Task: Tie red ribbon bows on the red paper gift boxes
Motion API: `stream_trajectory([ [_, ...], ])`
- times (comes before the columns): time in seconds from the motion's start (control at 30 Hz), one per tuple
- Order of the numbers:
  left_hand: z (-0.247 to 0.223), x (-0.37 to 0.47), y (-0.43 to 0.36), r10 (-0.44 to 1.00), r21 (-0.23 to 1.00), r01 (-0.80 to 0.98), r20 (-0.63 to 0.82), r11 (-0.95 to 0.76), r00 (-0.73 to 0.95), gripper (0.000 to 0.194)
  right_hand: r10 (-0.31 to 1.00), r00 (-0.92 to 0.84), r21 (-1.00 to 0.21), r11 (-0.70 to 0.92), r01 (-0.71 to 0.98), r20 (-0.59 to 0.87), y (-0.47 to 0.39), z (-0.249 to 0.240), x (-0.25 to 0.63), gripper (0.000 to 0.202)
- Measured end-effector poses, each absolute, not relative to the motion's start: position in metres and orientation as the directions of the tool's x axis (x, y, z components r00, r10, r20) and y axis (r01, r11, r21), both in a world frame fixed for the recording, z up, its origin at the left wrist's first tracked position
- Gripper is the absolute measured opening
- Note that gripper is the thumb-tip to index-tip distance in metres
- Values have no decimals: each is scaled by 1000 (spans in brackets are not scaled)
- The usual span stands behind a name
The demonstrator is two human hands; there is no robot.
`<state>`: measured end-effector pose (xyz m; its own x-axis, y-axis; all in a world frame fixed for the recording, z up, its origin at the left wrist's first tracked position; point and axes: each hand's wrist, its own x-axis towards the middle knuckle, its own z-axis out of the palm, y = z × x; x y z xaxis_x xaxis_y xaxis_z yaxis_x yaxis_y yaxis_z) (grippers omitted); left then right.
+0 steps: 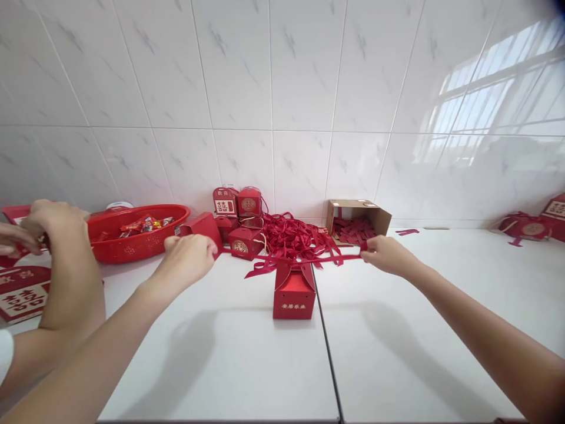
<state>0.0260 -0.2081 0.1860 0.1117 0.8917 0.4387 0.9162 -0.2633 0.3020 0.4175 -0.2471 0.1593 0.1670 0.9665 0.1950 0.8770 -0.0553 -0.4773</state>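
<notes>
Left hand: closed in a fist (192, 256) on one end of the ribbon.
Right hand: thumb and fingers (384, 253) pinching the other end.
Ribbon: red (351, 257), taut, level with the top of the gift box.
Gift box: red (293, 294), upright on the surface (238, 365), between the hands; front reads "安居乐业".
Small box: marked "歡喜" and "囍" (225, 204), near the wall.
Ribbon pile: loose, red (293, 235), behind the gift box.

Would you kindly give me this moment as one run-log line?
left hand: grips ribbon | right hand: grips ribbon | ribbon: stretched at box top | box: upright on table | behind box: ribbon pile
</notes>
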Motion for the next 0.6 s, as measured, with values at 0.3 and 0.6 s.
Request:
stream_trajectory([
  [0.3, 111, 25, -209, 963, 461, 856, 231, -233, 138, 28, 989, 122, -308, -141, 941, -80, -243, 109, 403, 22],
  [0.6, 92, 103, -211, 916, 719, 578, 227, -387, 331, 28, 973, -151, -627, 228, 745, 174, -236, 95, 336, 46],
])
